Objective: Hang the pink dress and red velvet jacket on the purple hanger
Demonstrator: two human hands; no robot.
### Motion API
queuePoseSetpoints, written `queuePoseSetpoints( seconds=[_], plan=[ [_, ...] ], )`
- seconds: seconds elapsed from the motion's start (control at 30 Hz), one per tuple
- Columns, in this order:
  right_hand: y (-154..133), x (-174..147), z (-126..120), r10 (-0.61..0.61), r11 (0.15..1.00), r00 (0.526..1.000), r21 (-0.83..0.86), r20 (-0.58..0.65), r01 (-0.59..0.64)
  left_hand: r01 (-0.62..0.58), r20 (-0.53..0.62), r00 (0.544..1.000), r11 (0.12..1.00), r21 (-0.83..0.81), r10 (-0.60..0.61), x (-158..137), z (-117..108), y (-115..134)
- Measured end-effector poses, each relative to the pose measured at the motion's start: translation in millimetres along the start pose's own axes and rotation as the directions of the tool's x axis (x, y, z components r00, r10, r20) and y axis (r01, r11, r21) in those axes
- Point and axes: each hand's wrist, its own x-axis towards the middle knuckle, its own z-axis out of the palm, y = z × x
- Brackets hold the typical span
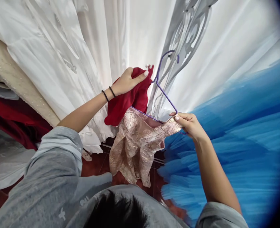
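A pink dress with a gold pattern (140, 136) hangs on a purple hanger (166, 96), whose hook is over a white scrollwork metal frame (189, 38). My right hand (189, 125) pinches the dress's shoulder edge at the hanger's right end. Up and to the left, my left hand (130, 80) is closed on a dark red cloth (127, 106), thumb on top. This cloth drapes down over the left part of the dress and hides the hanger's left arm. Its upper tip reaches close to the hanger's neck.
White gowns and curtains (82, 63) fill the back and left. A beige sparkly garment (18, 72) and a dark red one (18, 117) hang at the far left. Blue ruffled tulle (213, 152) spreads at the right. Below is a reddish-brown tiled floor (94, 164).
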Motion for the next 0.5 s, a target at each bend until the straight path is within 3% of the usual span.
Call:
queuePoseSetpoints(
  seconds=[0.1, 0.17, 0.33, 0.43, 0.5],
  plan=[
    [3, 0, 0, -0.002, 0.999, 1.0, 0.055, -0.018, 0.003, -0.064, 0.174, 0.983, 0.998, 0.023, 0.059, -6, -6, 2],
    [3, 0, 0, -0.012, 0.999, 0.999, 0.039, -0.032, 0.013, -0.06, 0.184, 0.982, 0.995, 0.084, 0.044, -9, -11, -13],
    [9, 1, -12, 0.007, 0.999, 0.999, 0.04, 0.035, -0.009, 0.001, -0.042, 0.999, 0.978, 0.207, 0.008, -20, -7, -56],
    [20, 20, -13, 0.054, 0.985, 0.993, 0.155, 0.105, -0.07, -0.037, -0.15, 0.986, 0.979, 0.2, 0.068, -24, 0, -59],
    [24, 46, 6, 0.018, 0.981, 0.993, 0.191, 0.113, -0.04, -0.059, -0.136, 0.987, 0.979, 0.195, 0.087, -26, 1, -55]
  ],
)
